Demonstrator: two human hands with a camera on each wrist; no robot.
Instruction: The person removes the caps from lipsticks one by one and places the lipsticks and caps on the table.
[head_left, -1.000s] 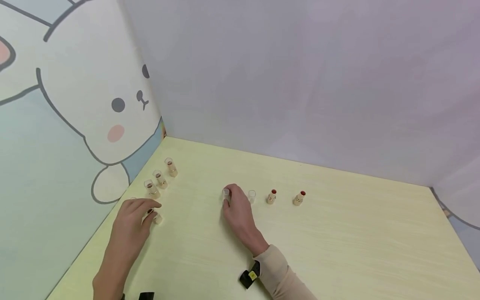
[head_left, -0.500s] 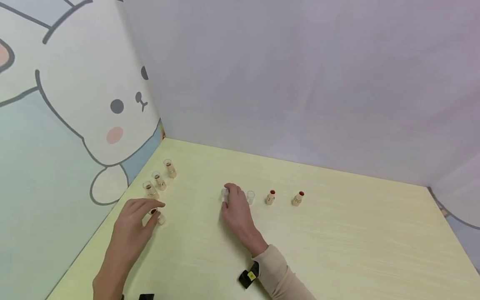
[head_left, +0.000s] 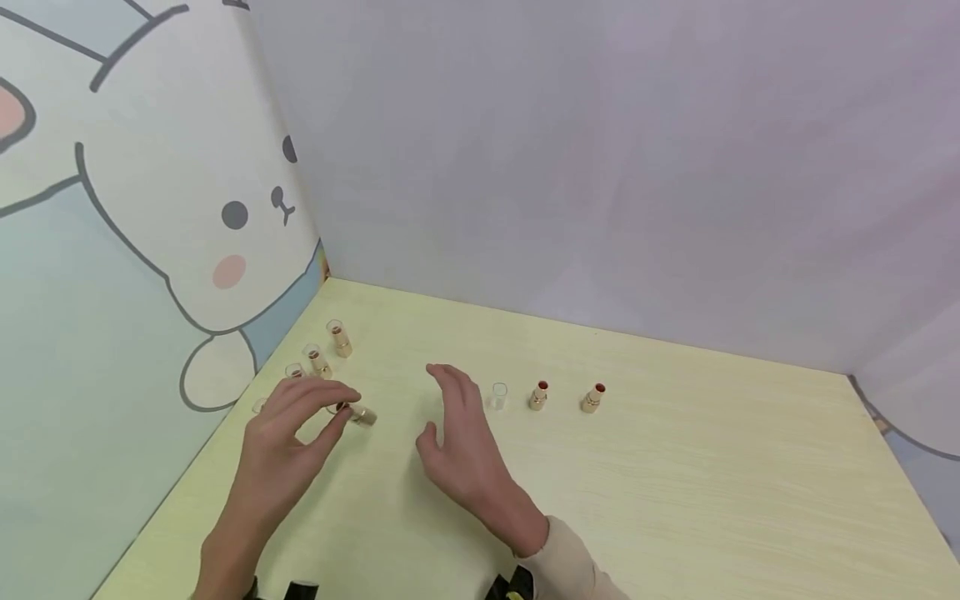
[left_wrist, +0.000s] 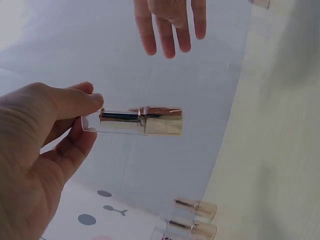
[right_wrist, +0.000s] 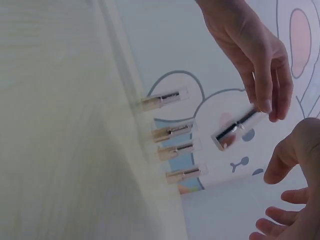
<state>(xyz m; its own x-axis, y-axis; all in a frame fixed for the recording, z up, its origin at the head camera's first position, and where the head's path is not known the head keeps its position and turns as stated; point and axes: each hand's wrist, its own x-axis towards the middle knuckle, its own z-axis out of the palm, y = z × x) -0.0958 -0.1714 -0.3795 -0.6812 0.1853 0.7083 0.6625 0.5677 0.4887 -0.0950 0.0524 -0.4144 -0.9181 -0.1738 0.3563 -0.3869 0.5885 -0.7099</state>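
My left hand [head_left: 281, 437] is raised over the left side of the table, pinching a lipstick [head_left: 363, 415] by the clear cap end between thumb and fingers. In the left wrist view the lipstick [left_wrist: 164, 124] lies level, its gold base pointing away from the palm and a dark shiny tube showing inside the cap. My right hand [head_left: 465, 446] hovers to the right of it, thumb and fingers apart, with nothing seen between them. Close behind the right hand, a clear cap [head_left: 499, 397] stands on the table. The right wrist view shows both hands near each other, not touching.
Several capped lipsticks, one at the back [head_left: 341, 340], stand in a row along the left wall; my left hand partly covers the nearer ones. Two uncapped lipsticks, one [head_left: 538, 396] beside the clear cap and another [head_left: 592, 398] farther right, show red tips. A pale wall [head_left: 570, 183] closes the back.
My left hand has lifted the lipstick and carried it to the right. My right hand has come away from a clear cap, which I no longer see, and its fingers have spread.
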